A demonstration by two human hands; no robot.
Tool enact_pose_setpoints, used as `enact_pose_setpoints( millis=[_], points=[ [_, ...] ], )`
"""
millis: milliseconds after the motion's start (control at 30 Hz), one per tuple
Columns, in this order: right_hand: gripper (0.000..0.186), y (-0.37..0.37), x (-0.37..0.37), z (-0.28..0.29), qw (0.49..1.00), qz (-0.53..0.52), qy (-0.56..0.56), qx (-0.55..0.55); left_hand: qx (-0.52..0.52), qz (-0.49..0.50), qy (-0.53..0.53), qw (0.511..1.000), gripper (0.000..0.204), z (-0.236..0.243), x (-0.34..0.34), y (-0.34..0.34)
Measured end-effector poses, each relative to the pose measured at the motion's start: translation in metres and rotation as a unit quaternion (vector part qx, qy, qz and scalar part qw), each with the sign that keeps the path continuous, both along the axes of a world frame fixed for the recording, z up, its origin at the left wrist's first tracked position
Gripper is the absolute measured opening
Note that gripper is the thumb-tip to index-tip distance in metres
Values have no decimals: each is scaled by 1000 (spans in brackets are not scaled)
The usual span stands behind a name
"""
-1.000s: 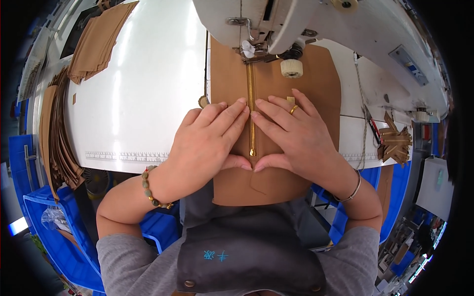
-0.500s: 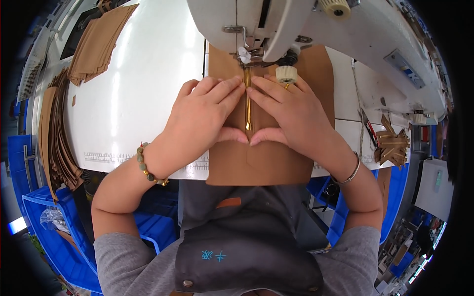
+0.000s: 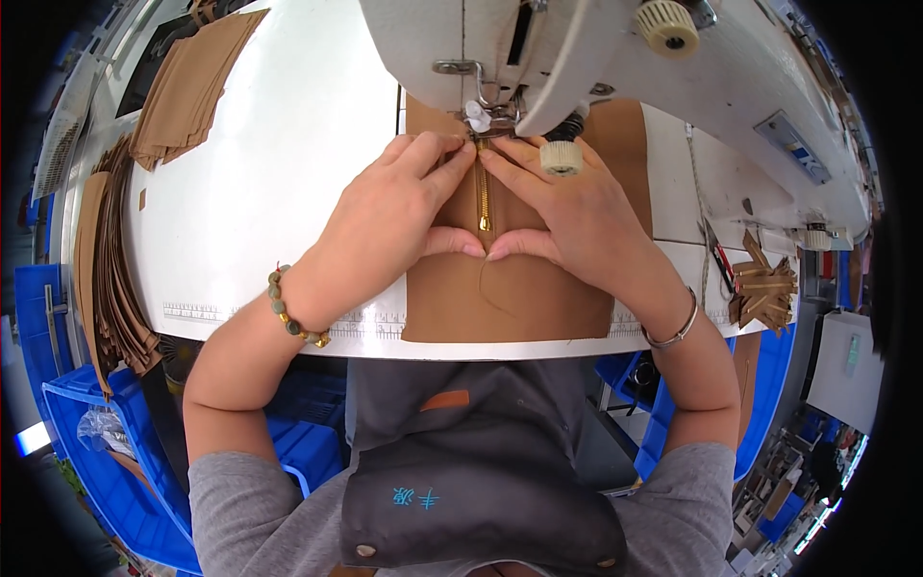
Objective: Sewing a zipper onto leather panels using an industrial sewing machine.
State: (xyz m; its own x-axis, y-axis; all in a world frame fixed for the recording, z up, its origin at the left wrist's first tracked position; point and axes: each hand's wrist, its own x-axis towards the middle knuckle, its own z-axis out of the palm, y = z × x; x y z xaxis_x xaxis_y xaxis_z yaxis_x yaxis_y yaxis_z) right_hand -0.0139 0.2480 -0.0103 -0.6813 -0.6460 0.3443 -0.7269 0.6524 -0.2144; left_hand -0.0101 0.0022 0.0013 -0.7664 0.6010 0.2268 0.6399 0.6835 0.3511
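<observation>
A brown fabric panel (image 3: pixel 538 298) lies under the sewing machine (image 3: pixel 635 58), with a gold zipper (image 3: pixel 485 197) running down its middle toward the presser foot (image 3: pixel 488 119). To the zipper's left, my left hand (image 3: pixel 399 202) presses flat on the panel, fingers stretched toward the needle area and thumb at the zipper's lower end. My right hand (image 3: pixel 572 207) mirrors it on the right side, its thumb tip nearly meeting the other. Some of the right fingertips are hidden behind the machine's cream knob (image 3: pixel 561 157). A loose thread trails below the thumbs.
Brown fabric pieces lie stacked at the far left (image 3: pixel 192 91), and more hang over the left table edge (image 3: pixel 111 279). At right are red-handled scissors (image 3: pixel 719 258) and a bundle of zippers (image 3: pixel 764 288). Blue bins (image 3: pixel 106 462) stand below the table.
The panel and zipper have slid away from me under the machine, its near edge now on the tabletop. Both hands moved slightly forward with it, still pressed flat.
</observation>
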Motion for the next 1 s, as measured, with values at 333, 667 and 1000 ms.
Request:
enact_pose_setpoints(
  millis=[333, 667, 1000],
  points=[
    [73, 1, 0, -1, 1000, 6, 2, -2, 18, -2, 28, 999, 81, -4, 3, -1],
    [83, 0, 0, 6, 999, -7, 0, 41, 16, 10, 8, 1000, 82, -4, 3, -2],
    [64, 0, 29, 4, 1000, 6, 4, -8, 69, 24, -22, 997, 64, -11, 41, -7]
  ],
)
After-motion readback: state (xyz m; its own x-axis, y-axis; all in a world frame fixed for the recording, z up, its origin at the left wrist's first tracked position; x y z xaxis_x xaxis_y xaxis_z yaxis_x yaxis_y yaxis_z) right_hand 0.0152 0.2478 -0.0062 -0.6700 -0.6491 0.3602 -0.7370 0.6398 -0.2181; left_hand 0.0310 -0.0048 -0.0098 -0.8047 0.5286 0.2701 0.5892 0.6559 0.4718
